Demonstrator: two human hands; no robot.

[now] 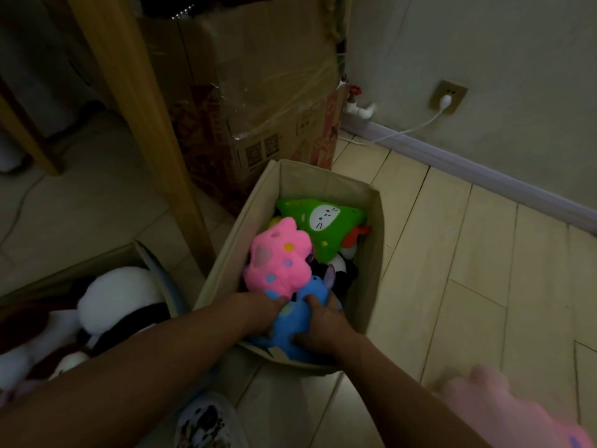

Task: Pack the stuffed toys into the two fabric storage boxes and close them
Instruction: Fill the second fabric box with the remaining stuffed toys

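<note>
Head view. Nearest the camera, both of my forearms reach forward into the beige fabric box (376,253), which stands open on the pale floor (452,270) and serves as the landmark. My left hand (258,313) and right hand (323,331) lie close together at the box's near end, fingers curled around a blue stuffed toy (290,324), one hand on each side of it. That toy sits inside the near end of the box, low against the front wall. Just beyond it, touching it, a pink stuffed toy (279,257) with coloured dots rests on top of the pile. Farther in, toward the far wall, lies a green stuffed toy (323,227) with a white face patch; black-and-white plush shows beneath these, too dark to identify. Left of the box, a second fabric box (147,253) holds a large black-and-white stuffed toy (119,295). Behind the box stands a taped cardboard carton (258,92), with a wooden table leg (142,108) to the box's far left. Right of the box and near the camera, a blurred pale pink shape (504,409) lies on the floor, possibly another plush.
</note>
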